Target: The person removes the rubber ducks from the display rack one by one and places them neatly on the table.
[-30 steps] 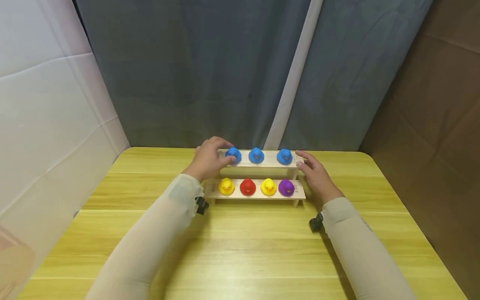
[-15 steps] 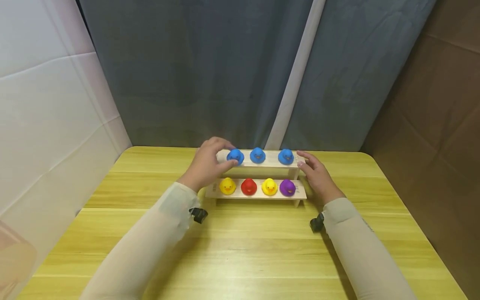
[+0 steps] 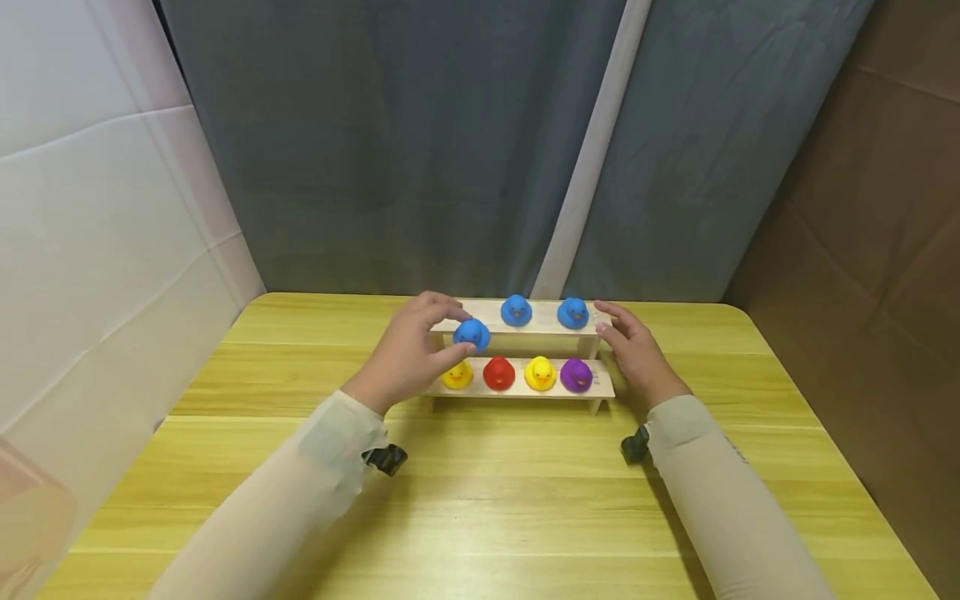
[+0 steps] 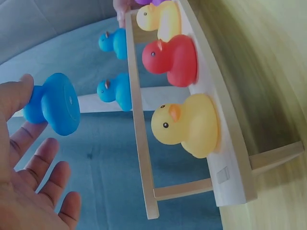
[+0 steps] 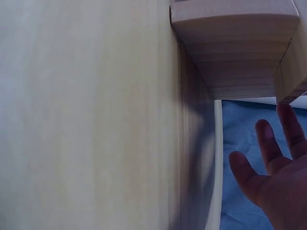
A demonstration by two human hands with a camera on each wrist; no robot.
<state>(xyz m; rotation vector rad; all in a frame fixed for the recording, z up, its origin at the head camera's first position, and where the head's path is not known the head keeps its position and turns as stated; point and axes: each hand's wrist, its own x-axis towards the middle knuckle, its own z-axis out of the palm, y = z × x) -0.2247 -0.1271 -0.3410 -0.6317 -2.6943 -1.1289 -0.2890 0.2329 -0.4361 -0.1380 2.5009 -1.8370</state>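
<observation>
My left hand (image 3: 408, 346) pinches a blue rubber duck (image 3: 472, 334) between thumb and fingers, off the upper tier and in front of it. In the left wrist view the held duck (image 4: 57, 104) shows its flat base, and the other fingers are spread. A two-tier wooden display rack (image 3: 517, 390) stands on the table. Its upper tier bears two blue ducks (image 3: 516, 311). Along the lower tier sit a yellow duck (image 3: 457, 375), a red duck (image 3: 498, 374), another yellow duck (image 3: 540, 374) and a purple duck (image 3: 576, 376). My right hand (image 3: 637, 354) touches the upper tier's right end, fingers extended.
The rack stands on a wood-grain table (image 3: 480, 500) near its back edge. A grey curtain (image 3: 375, 167) hangs behind, with a white cloth wall (image 3: 112, 208) on the left and a brown one (image 3: 862, 250) on the right.
My left hand has lifted the leftmost blue duck off the upper tier and drawn it forward and down, toward the lower tier. The right hand stays at the rack's end.
</observation>
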